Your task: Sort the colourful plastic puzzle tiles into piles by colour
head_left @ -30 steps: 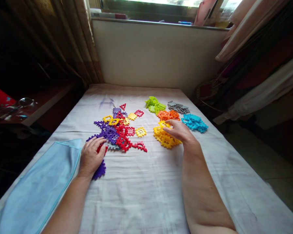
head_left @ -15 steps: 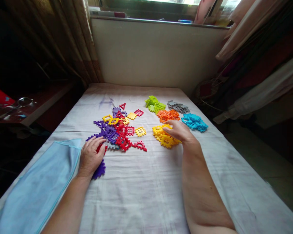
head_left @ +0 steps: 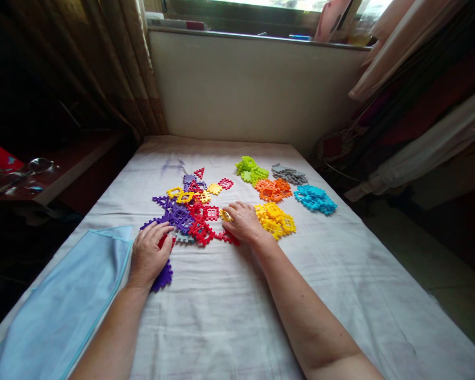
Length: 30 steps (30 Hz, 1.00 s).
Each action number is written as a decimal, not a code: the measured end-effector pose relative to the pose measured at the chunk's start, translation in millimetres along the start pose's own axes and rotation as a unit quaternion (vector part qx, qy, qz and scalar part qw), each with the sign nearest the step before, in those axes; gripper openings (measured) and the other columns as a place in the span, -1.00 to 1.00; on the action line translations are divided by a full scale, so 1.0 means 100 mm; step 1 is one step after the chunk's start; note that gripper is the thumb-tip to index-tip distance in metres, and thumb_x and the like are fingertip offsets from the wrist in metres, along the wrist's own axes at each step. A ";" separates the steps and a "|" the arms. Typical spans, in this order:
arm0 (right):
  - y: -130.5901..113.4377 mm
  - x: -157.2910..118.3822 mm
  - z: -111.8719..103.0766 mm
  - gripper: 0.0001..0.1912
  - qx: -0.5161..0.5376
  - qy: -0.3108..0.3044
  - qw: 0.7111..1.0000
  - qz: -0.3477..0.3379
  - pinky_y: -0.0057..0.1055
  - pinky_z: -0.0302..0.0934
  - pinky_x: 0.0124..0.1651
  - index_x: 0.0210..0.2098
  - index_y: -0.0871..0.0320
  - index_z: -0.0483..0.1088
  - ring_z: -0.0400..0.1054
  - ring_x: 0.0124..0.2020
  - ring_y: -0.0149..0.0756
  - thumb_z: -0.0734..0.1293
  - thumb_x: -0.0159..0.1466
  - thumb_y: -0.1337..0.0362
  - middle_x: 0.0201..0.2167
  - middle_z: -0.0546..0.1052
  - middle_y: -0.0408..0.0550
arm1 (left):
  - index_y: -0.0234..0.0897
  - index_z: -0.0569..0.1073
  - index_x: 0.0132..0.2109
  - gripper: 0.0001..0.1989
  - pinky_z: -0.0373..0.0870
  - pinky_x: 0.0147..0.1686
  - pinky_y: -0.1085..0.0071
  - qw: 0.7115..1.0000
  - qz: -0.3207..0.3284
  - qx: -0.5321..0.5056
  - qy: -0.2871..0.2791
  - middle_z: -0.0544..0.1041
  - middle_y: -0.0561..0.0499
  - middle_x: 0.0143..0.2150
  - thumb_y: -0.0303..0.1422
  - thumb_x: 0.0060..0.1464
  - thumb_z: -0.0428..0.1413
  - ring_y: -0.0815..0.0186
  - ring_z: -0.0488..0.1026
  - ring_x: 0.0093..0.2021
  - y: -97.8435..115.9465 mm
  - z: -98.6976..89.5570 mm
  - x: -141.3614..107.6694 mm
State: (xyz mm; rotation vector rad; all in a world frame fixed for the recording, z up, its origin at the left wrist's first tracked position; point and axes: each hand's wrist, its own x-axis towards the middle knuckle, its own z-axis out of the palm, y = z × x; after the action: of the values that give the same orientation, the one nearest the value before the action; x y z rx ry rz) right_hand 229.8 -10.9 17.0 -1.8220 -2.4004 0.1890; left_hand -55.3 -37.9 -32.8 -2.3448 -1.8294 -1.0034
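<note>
My left hand [head_left: 149,254] rests on the near left of a mixed heap, its fingers curled over a red toothed building piece [head_left: 167,241] that shows between thumb and forefinger. A purple piece [head_left: 164,277] sticks out from beneath that hand. Purple pieces [head_left: 180,217] and red pieces [head_left: 201,232] lie tangled just beyond it. My right hand [head_left: 243,220] is at the heap's right side, fingers and thumb around a yellow window-shaped piece [head_left: 225,215], partly hidden. Below its thumb lies a red arched piece [head_left: 228,237]. A pile of yellow pieces [head_left: 275,219] sits right of this hand.
Beyond are piles of orange pieces [head_left: 273,190], lime green pieces [head_left: 251,170], grey pieces [head_left: 288,174] and blue pieces [head_left: 315,199]. A light blue cloth [head_left: 67,301] lies along the left of the white-sheeted surface [head_left: 214,316]. Glasses [head_left: 39,166] rest on a side shelf.
My right hand has moved left from the yellow pile to the single yellow window-shaped piece beside the mixed heap. My left hand has stayed in place.
</note>
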 end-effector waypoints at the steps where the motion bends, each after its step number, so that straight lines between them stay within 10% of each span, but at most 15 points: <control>1: 0.01 0.00 0.00 -0.56 0.003 0.002 1.000 0.002 -0.15 0.07 0.23 0.15 0.05 0.40 0.23 0.21 -0.06 0.27 0.31 0.11 0.17 0.44 0.06 | -0.17 0.56 -0.10 -0.69 0.27 0.22 0.04 1.000 0.000 -0.001 0.000 0.60 -0.04 0.02 -0.22 0.17 -0.03 0.06 0.39 0.17 0.00 0.00 0.00; 10: 0.05 -0.02 -0.21 -0.43 0.013 -0.016 0.999 0.050 -0.19 0.16 0.15 0.18 0.05 0.37 0.34 0.12 -0.04 0.39 0.23 0.01 0.07 0.50 0.12 | -0.16 0.55 -0.09 -0.68 0.26 0.23 0.04 1.000 -0.001 0.003 -0.008 0.59 -0.04 0.03 -0.23 0.17 -0.04 0.07 0.38 0.18 0.00 -0.01 0.00; 17: 0.59 -0.27 -0.61 -0.44 0.038 0.021 0.984 0.175 -0.17 0.19 0.20 0.16 0.09 0.39 0.34 0.17 -0.01 0.41 0.19 0.08 0.13 0.49 0.07 | -0.21 0.55 -0.08 -0.66 0.26 0.22 0.01 1.000 0.017 0.007 -0.006 0.59 -0.10 0.03 -0.22 0.19 -0.06 0.03 0.38 0.18 -0.02 0.00 0.00; 30: 0.81 -0.37 -0.60 -0.43 0.041 -0.002 0.976 0.212 -0.14 0.28 0.12 0.12 0.08 0.42 0.40 0.09 0.03 0.43 0.13 0.09 0.04 0.55 0.07 | -0.17 0.55 -0.08 -0.67 0.27 0.22 0.00 1.000 0.007 -0.002 -0.003 0.59 -0.07 0.02 -0.21 0.17 -0.04 0.04 0.39 0.16 -0.01 -0.01 0.00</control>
State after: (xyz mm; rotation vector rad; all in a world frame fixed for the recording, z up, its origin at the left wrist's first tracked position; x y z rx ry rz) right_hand 326.8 -23.6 61.8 -2.2671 -1.9406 0.3242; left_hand -56.4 -37.9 -32.2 -2.3611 -1.8130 -1.0001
